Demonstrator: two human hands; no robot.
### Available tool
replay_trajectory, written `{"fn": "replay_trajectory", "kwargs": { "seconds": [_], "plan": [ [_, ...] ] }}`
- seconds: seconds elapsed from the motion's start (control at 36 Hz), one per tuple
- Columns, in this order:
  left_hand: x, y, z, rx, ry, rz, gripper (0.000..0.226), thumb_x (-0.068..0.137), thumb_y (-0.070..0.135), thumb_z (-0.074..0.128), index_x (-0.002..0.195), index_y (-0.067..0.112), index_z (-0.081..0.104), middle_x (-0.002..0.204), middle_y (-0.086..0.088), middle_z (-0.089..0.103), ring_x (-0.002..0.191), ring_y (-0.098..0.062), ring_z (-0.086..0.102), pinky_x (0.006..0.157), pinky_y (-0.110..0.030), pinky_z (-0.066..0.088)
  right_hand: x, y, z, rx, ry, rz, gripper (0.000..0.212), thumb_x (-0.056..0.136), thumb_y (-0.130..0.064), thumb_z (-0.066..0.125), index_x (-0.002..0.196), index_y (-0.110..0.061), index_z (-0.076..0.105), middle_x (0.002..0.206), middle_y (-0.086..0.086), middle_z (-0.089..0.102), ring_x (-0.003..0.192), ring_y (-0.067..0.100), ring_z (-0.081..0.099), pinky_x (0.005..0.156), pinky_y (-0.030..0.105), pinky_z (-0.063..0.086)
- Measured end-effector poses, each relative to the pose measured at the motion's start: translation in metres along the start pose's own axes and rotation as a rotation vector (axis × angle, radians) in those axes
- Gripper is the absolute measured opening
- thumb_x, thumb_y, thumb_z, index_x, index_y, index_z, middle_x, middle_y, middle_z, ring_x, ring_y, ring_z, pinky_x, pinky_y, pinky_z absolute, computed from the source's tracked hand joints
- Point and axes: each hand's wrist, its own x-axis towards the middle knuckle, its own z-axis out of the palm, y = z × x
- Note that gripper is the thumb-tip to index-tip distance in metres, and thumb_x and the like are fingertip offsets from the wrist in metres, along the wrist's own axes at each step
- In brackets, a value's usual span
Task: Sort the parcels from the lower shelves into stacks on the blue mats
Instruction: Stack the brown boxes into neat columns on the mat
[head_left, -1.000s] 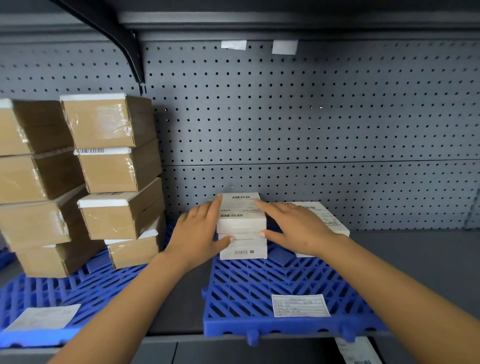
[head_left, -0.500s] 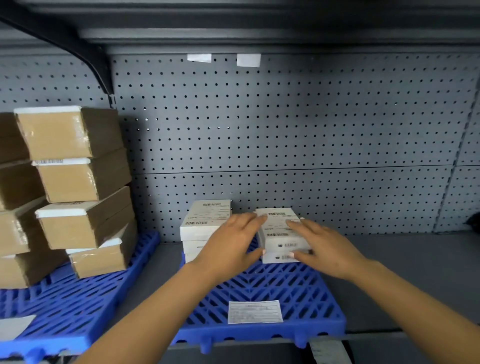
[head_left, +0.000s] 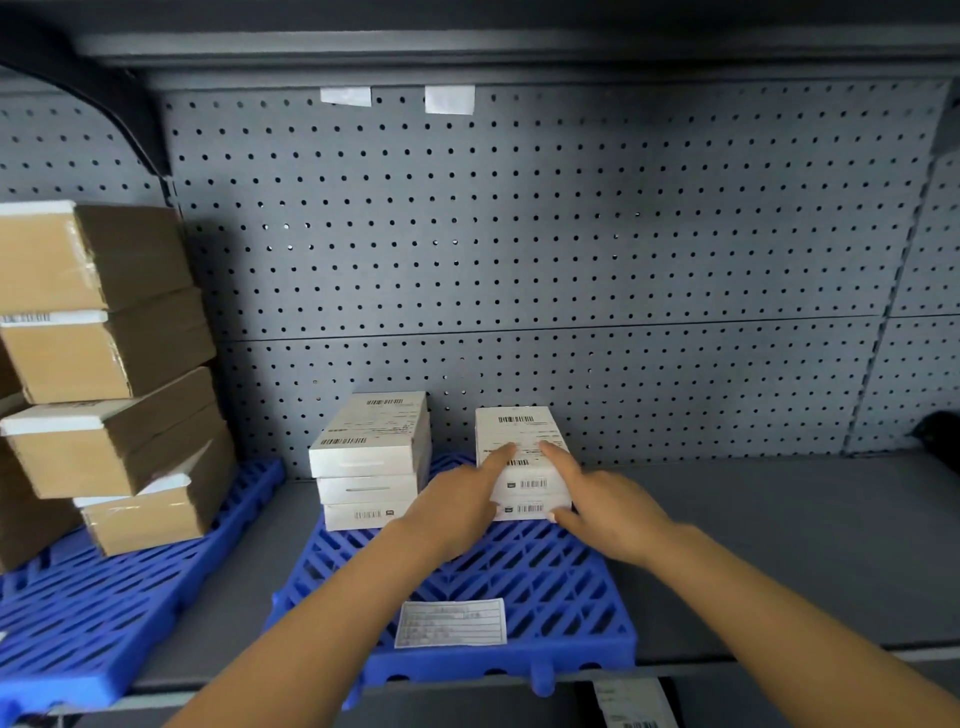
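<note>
1. Far left: brown boxes (head_left: 104, 358) piled on the left mat (head_left: 104, 613). The near column is four high and leans a bit. There's more behind it, but the frame cuts that off.
2. White stack (head_left: 371, 457) sits at the back-left of the mid mat (head_left: 524, 587). It's three boxes and nobody's touching it.
3. Left hand (head_left: 457, 509) lies flat against the left side of the right stack (head_left: 522, 467), with its index finger straight out on the top label. It isn't wrapped round anything.
4. The right stack is at the back of the mid mat, apart from the white stack.
   - I can't count it for sure. Two barcoded fronts show, and the hands cover the sides.
   - They look like small stiff cardboard boxes, probably light and smooth enough to slide on each other.
   - I'd take hold low on both sides and squeeze, or lift one off the top.
5. Right hand (head_left: 608, 512) has straight fingers on the top and its thumb down at the front bottom edge. I'd say it's pressing rather than gripping.
6. Hard to make out:
   - The label (head_left: 451, 622) on the mat's front is too blurry to read.
   - There's a dark thing (head_left: 941, 434) at the far right of the shelf (head_left: 779, 545) — cut off, no idea what it is.
</note>
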Motion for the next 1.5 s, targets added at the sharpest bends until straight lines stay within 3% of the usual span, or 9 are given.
{"fn": "replay_trajectory", "kwargs": {
  "seconds": [0.47,0.56,0.69,0.81,1.03,1.22,1.33,1.39,1.5],
  "plan": [
    [0.004,0.000,0.005,0.055,0.026,-0.059,0.072,0.098,0.018,0.048,0.152,0.032,0.001,0.118,-0.013,0.052,0.101,-0.026,0.054,0.087,-0.037,0.048,0.002,-0.004,-0.001,-0.064,0.024,-0.012,0.076,0.098,-0.037,0.046,0.152,-0.024,-0.007,0.104,0.006,0.061,0.076,0.019,0.052,0.068,0.034,0.048],
    [0.004,0.003,0.007,0.049,0.040,-0.084,0.076,0.095,0.014,0.051,0.151,0.034,0.004,0.127,-0.013,0.046,0.112,-0.028,0.047,0.092,-0.040,0.047,0.001,-0.005,-0.002,-0.077,0.030,-0.006,0.076,0.098,-0.038,0.046,0.152,-0.026,-0.006,0.114,0.007,0.059,0.088,0.022,0.056,0.071,0.033,0.045],
    [-0.003,0.005,0.004,0.141,0.155,-0.035,0.079,0.093,0.016,0.055,0.153,0.027,0.003,0.157,-0.014,0.004,0.145,-0.032,0.003,0.118,-0.041,0.015,-0.003,-0.004,-0.005,-0.098,0.080,-0.023,0.083,0.095,-0.047,0.047,0.150,-0.031,-0.013,0.141,0.007,0.042,0.116,0.026,0.049,0.089,0.035,0.042],
    [-0.013,0.003,0.001,0.122,0.271,0.075,0.086,0.094,0.022,0.056,0.153,0.020,-0.006,0.159,-0.010,-0.017,0.145,-0.024,-0.021,0.119,-0.037,-0.006,-0.010,-0.008,-0.015,-0.094,0.207,-0.092,0.084,0.094,-0.054,0.043,0.150,-0.032,-0.015,0.154,0.004,0.025,0.131,0.024,0.037,0.104,0.038,0.037],
    [-0.042,-0.026,-0.022,0.053,0.449,0.199,0.080,0.089,0.031,0.065,0.152,0.019,0.017,0.160,-0.001,0.009,0.145,-0.013,-0.013,0.113,-0.022,-0.010,-0.013,-0.038,-0.029,-0.050,0.312,-0.177,0.075,0.095,-0.056,0.038,0.151,-0.032,-0.006,0.156,-0.003,0.020,0.140,0.016,0.022,0.112,0.036,0.027],
    [-0.063,-0.082,-0.038,0.130,0.570,0.089,0.077,0.081,0.036,0.073,0.146,0.016,0.036,0.150,-0.012,0.036,0.143,-0.031,0.023,0.114,-0.044,0.021,-0.002,-0.076,-0.024,0.008,0.258,-0.224,0.070,0.096,-0.057,0.034,0.151,-0.034,-0.002,0.157,-0.004,0.017,0.142,0.014,0.018,0.113,0.030,0.018],
    [-0.069,-0.115,-0.041,0.137,0.536,-0.015,0.094,0.084,0.046,0.067,0.154,0.023,0.009,0.152,-0.015,0.032,0.143,-0.033,0.022,0.114,-0.048,0.024,0.009,-0.099,-0.021,0.008,0.223,-0.233,0.064,0.100,-0.047,0.036,0.152,-0.033,0.002,0.152,-0.001,0.032,0.137,0.019,0.030,0.112,0.032,0.023],
    [-0.069,-0.128,-0.039,0.150,0.478,-0.065,0.097,0.086,0.057,0.058,0.152,0.029,-0.007,0.153,-0.013,0.028,0.143,-0.031,0.019,0.115,-0.046,0.021,0.015,-0.111,-0.021,-0.005,0.246,-0.239,0.059,0.102,-0.039,0.037,0.152,-0.032,0.006,0.133,0.001,0.052,0.121,0.022,0.045,0.106,0.033,0.030],
    [-0.065,-0.145,-0.033,0.141,0.386,-0.119,0.086,0.090,0.061,0.045,0.152,0.031,-0.005,0.137,-0.005,0.047,0.130,-0.027,0.037,0.107,-0.040,0.030,0.031,-0.129,-0.018,-0.055,0.286,-0.220,0.059,0.102,-0.031,0.039,0.152,-0.031,0.006,0.102,0.000,0.062,0.098,0.023,0.054,0.096,0.033,0.037]
  ]
}}
